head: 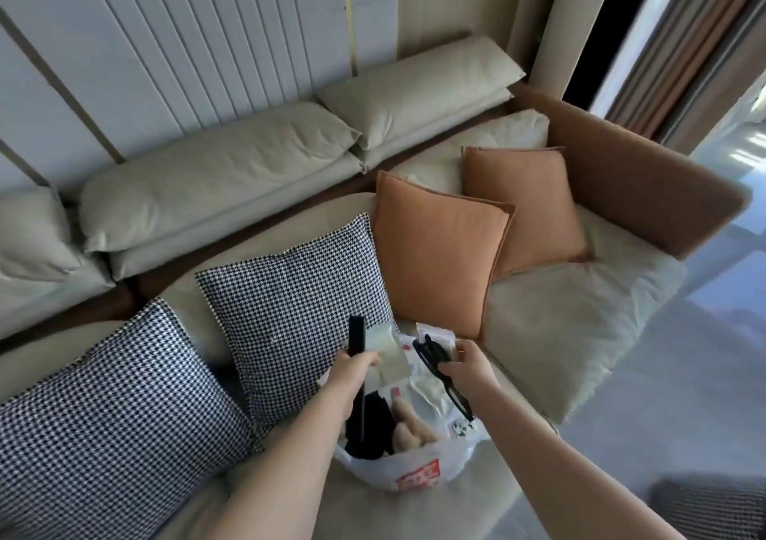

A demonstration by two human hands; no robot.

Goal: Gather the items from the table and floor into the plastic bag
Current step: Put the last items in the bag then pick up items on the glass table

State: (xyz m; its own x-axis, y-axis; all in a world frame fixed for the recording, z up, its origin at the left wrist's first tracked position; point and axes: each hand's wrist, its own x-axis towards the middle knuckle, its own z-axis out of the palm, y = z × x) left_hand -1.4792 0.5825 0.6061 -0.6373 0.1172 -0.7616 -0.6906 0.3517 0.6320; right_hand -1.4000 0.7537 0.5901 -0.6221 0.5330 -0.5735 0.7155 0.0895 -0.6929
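A white plastic bag [418, 473] with red print sits open on the sofa seat, just below my hands. Inside it lie a black item [373, 423], a beige soft item [408, 423] and clear packets [431, 390]. My left hand [352, 378] grips a long black flat stick-like object [356, 340] together with a pale packet [385, 348], over the bag's left side. My right hand [468, 367] pinches a black tool with long handles [439, 367] above the bag's right side; its lower end reaches down over the bag's rim.
Two houndstooth cushions [290, 311] [107, 411] lie left of the bag, and two orange cushions [435, 245] [522, 203] behind and to its right. The beige sofa [559, 324] has a brown armrest [621, 174] at right. Shiny floor [663, 436] lies to the right.
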